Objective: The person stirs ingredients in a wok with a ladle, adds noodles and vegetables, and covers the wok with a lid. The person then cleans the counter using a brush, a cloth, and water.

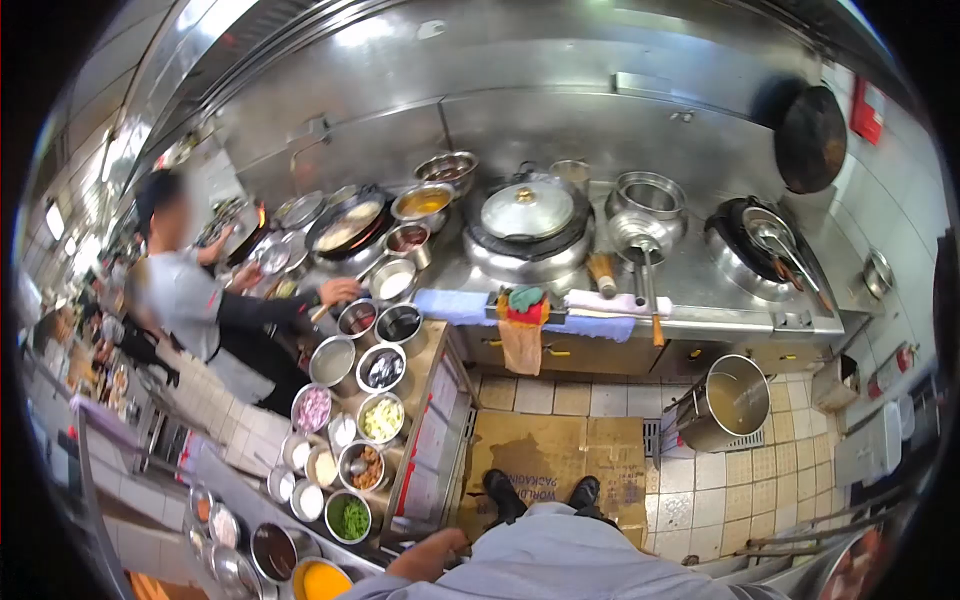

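My left hand [438, 553] is low in the head view, beside my body and close to the near corner of the ingredient counter. Its fingers are mostly hidden, so I cannot make out whether they hold anything. The pot of chopped greens [348, 517] is nearest to it, with a pot of brown chunks [362, 467] just behind. Farther up the counter are chopped pale green vegetables [381, 418] and diced purple onion [312, 408] in round metal pots. My right hand is out of view.
A co-worker [190, 300] stands at the left, one hand near the pots. Ahead is a steel range with a lidded wok [527, 212], a bamboo brush [602, 275] and ladles [775, 238]. A tall stockpot [735, 400] stands on the floor. Cardboard [560, 450] lies underfoot.
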### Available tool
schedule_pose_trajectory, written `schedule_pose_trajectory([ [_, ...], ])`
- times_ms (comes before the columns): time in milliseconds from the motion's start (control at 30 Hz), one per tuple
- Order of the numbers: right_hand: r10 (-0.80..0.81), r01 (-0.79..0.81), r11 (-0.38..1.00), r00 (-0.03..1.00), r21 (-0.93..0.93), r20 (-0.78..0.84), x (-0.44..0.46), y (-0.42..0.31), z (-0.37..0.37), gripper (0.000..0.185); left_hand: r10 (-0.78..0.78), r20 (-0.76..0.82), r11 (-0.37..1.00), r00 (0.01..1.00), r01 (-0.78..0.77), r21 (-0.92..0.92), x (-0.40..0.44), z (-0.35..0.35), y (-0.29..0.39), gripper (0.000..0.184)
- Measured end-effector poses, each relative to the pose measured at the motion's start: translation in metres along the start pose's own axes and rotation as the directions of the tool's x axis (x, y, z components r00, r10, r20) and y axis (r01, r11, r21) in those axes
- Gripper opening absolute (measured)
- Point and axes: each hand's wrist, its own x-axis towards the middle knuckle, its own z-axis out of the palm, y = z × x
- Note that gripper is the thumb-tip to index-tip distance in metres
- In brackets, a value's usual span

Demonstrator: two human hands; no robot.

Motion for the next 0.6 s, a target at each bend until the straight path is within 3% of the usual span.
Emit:
schedule_pose_trajectory([
  [33,0.083,-0.084,0.994,0.996,0.071,0.016,-0.017,-0.032,-0.008,0.020,-0.073,-0.015,0.983,0.997,0.069,-0.171,0.016,0.033,-0.029,0.034],
  [100,0.153,-0.153,0.976,0.988,0.157,0.007,-0.030,-0.078,-0.028,0.020,-0.331,0.091,0.933,0.939,0.341,-0.119,0.018,0.014,-0.009,0.034],
  [167,0.186,-0.180,0.962,0.982,0.206,-0.010,-0.035,-0.115,-0.055,0.021,0.085,-0.124,0.989,0.989,-0.069,0.130,0.007,-0.008,0.003,0.032],
  [233,0.243,-0.234,0.944,0.970,0.233,-0.010,-0.033,-0.144,-0.087,0.022,0.095,-0.122,0.988,0.988,-0.078,0.134,0.027,-0.027,-0.001,0.034],
  [300,0.332,-0.324,0.918,0.943,0.227,0.005,-0.042,-0.186,-0.134,0.023,-0.259,-0.142,0.916,0.955,0.196,-0.349,0.043,-0.061,0.017,0.036],
  [333,0.362,-0.349,0.910,0.932,0.224,-0.017,-0.053,-0.214,-0.160,0.024,-0.196,-0.221,0.930,0.955,0.110,-0.350,0.049,-0.081,0.018,0.035],
  [367,0.184,-0.176,0.983,0.965,0.055,-0.190,-0.024,-0.193,-0.172,0.025,-0.132,-0.294,0.937,0.947,0.023,-0.348,0.053,-0.098,0.023,0.034],
  [400,-0.026,-0.021,0.990,0.947,-0.143,-0.319,0.007,-0.163,-0.180,0.025,-0.204,-0.260,0.845,0.944,0.036,-0.534,0.066,-0.113,0.024,0.032],
  [433,0.108,0.005,0.951,0.931,0.309,-0.348,-0.013,-0.189,-0.199,0.024,-0.270,-0.210,0.714,0.940,0.049,-0.698,0.082,-0.122,0.021,0.031],
  [467,0.239,0.051,0.719,0.918,0.693,-0.317,-0.037,-0.234,-0.230,0.023,-0.245,-0.301,0.726,0.922,-0.031,-0.687,0.081,-0.134,0.030,0.030],
  [500,0.244,0.047,0.722,0.917,0.691,-0.316,-0.038,-0.248,-0.244,0.023,-0.223,-0.393,0.734,0.892,-0.112,-0.669,0.078,-0.151,0.041,0.029],
  [600,0.266,0.076,0.765,0.866,0.639,-0.422,-0.023,-0.267,-0.269,0.022,-0.246,-0.422,0.701,0.872,-0.141,-0.699,0.066,-0.171,0.072,0.029],
])
